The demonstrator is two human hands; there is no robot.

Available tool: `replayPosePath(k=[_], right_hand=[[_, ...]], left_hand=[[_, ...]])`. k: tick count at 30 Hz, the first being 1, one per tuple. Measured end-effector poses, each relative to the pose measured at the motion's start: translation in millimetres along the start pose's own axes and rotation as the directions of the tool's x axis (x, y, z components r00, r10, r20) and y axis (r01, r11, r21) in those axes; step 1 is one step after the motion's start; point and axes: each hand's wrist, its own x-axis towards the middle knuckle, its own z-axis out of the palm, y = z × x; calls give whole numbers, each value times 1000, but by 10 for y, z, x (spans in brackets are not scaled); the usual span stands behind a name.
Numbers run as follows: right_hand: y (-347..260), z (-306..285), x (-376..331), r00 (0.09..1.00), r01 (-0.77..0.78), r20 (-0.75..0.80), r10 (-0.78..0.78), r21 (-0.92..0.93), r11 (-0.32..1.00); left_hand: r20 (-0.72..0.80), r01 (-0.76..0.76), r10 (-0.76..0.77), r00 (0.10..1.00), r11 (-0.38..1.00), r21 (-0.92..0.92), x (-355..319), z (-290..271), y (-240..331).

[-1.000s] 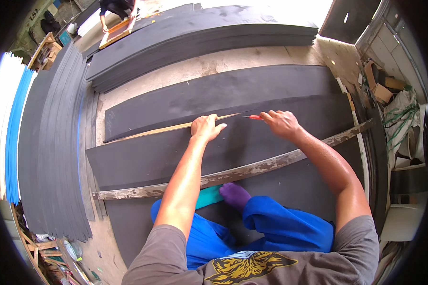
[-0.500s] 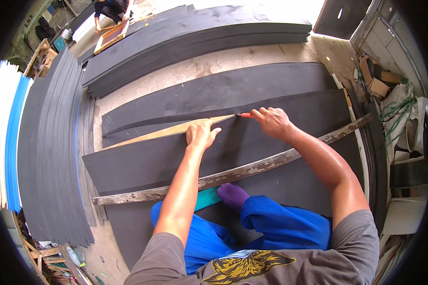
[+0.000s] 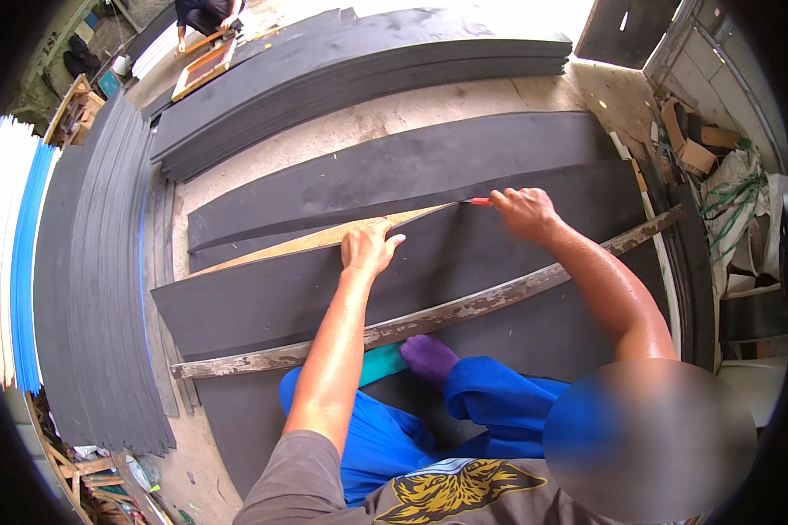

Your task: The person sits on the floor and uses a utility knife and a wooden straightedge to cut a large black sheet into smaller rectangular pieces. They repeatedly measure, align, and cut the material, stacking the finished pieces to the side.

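A large black foam sheet (image 3: 306, 289) lies on the floor in front of me. My left hand (image 3: 368, 248) presses flat on it beside a cut, where a tan board (image 3: 324, 238) shows through the gap. My right hand (image 3: 524, 210) grips a red-handled knife (image 3: 475, 201) whose tip sits at the right end of the cut. A long weathered wooden slat (image 3: 446, 311) lies across the sheet, nearer to me than both hands.
Stacks of black sheets stand at the left (image 3: 96, 280) and at the back (image 3: 368, 61); white and blue sheets (image 3: 13, 254) lean at the far left. Another person (image 3: 203, 12) crouches at the top left. Boxes and sacks (image 3: 718, 175) crowd the right side.
My right hand has drawn the knife rightward along the sheet, and the gap showing the tan board has widened. My left hand has stayed pressed down near the cut.
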Motion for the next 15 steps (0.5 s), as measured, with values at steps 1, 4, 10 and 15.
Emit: replayPosePath(k=[1, 4, 10, 15], right_hand=[[61, -19, -35, 1000, -19, -11, 19, -2, 1000], [336, 107, -66, 996, -73, 49, 76, -58, 996], [966, 350, -289, 984, -140, -110, 143, 36, 989], [991, 654, -85, 932, -163, -278, 232, 251, 954]], left_hand=[[-5, 7, -7, 1000, 1000, -2, 4, 9, -14], [2, 14, -14, 1000, 1000, -5, 45, 45, -16], [104, 62, -65, 992, 997, 34, 231, 171, -147], [95, 138, -149, 984, 984, 112, 491, 593, -141]])
